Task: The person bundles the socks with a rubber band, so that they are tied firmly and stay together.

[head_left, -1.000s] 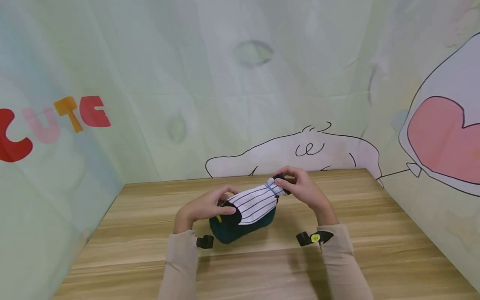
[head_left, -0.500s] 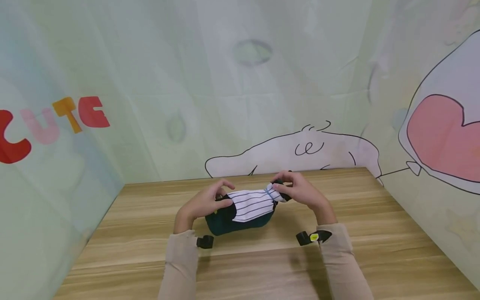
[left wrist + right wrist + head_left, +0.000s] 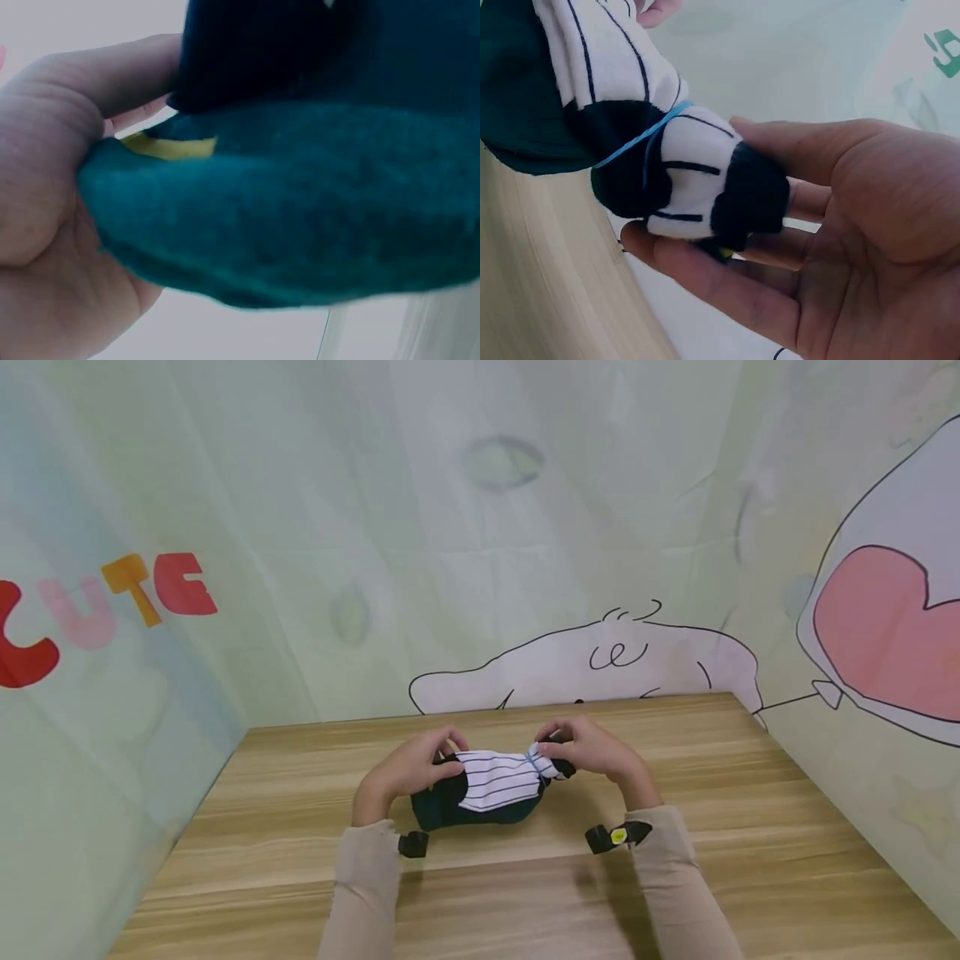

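Note:
A bundle of socks hangs between my hands in the head view, close over the table: a white sock (image 3: 498,783) with dark stripes lies on a teal sock (image 3: 468,820). A light blue band (image 3: 641,141) is wound round its narrow right end. My left hand (image 3: 401,772) holds the wide, dark end, thumb on the near side and fingers behind. In the left wrist view a yellow strip (image 3: 184,148) shows on the teal cloth. My right hand (image 3: 592,752) pinches the narrow end beyond the band, by its black tip (image 3: 759,187), between thumb and fingers.
The wood-grained table (image 3: 300,877) runs back to a pale printed curtain (image 3: 300,527), which also stands along both sides. Small black wrist cameras sit at the cuffs, the left camera (image 3: 412,844) and the right camera (image 3: 600,839).
The bundle has turned to lie more nearly level across the view. My right hand has come down and a little left with the narrow end; my left hand keeps the wide end.

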The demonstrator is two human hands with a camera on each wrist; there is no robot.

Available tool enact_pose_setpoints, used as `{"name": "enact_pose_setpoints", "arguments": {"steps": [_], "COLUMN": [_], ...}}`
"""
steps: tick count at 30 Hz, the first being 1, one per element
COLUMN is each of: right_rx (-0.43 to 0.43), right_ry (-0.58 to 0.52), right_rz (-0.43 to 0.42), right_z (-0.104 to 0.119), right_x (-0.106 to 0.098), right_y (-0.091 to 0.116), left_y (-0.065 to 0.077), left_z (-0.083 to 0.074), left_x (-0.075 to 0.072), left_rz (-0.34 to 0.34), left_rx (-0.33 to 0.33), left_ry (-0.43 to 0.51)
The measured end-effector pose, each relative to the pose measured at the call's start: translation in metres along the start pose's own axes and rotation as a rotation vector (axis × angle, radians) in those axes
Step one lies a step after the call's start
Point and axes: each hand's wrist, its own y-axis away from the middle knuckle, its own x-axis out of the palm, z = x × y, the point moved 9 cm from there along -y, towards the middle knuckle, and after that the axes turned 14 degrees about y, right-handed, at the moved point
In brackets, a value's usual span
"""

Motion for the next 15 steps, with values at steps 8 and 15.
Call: {"name": "enact_pose_setpoints", "arguments": {"steps": [8,15], "right_rx": [0.056,0.1], "right_ry": [-0.054,-0.001], "right_rz": [0.066,0.093], "right_z": [-0.008,-0.017], "right_x": [0.013,0.019], "right_y": [-0.002,-0.003], "left_y": [-0.004,-0.007], "left_z": [-0.005,-0.002], "left_x": [0.007,0.016], "left_rz": [0.016,0.023], "left_rx": [0.031,0.021], "left_ry": [-0.071,-0.091]}}
